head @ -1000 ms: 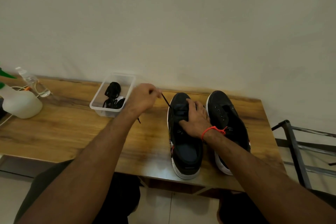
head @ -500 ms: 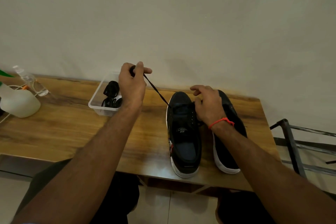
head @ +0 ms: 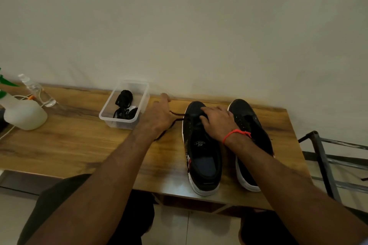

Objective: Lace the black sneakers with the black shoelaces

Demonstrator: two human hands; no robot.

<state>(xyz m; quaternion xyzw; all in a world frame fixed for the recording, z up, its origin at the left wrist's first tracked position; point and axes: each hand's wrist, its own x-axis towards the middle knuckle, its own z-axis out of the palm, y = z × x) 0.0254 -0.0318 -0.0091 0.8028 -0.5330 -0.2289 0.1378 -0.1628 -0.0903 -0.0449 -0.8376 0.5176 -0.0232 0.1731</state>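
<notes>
1. Nearest the viewer, two bare forearms reach forward over the front edge of a wooden counter [head: 75, 145] with a warm brown grain.
2. Two black low-top sneakers with white soles stand side by side on the right half of the counter, heels toward the person, toes toward the wall. Their long axes run near to far.
3. The left sneaker [head: 201, 151] has a thin black shoelace [head: 175, 120] coming out of its toe-end eyelets and trailing left across the counter, under the left hand. The right sneaker [head: 253, 125] shows bare eyelets and no lace.
4. The right hand [head: 218, 123], with a red thread band [head: 236, 133] at the wrist, rests palm down on the left sneaker's front eyelet area. Its fingers curl over the upper; whether they pinch the lace cannot be told.
5. The left hand [head: 159, 114] lies just left of that sneaker's toe, fingers fairly straight and spread, over the loose lace. It seems to touch the lace, not grip it.
6. The lace lies directly beneath and right of the left hand, so that hand is the nearer one to pick up its free end, probably for the next eyelet.
7. Farther left, a clear plastic rectangular tub [head: 105, 114] holds another bundled black shoelace [head: 124, 98].
8. At the far left stand a white spray bottle [head: 23, 113] and a small clear bottle [head: 36, 89], against a plain pale wall.
</notes>
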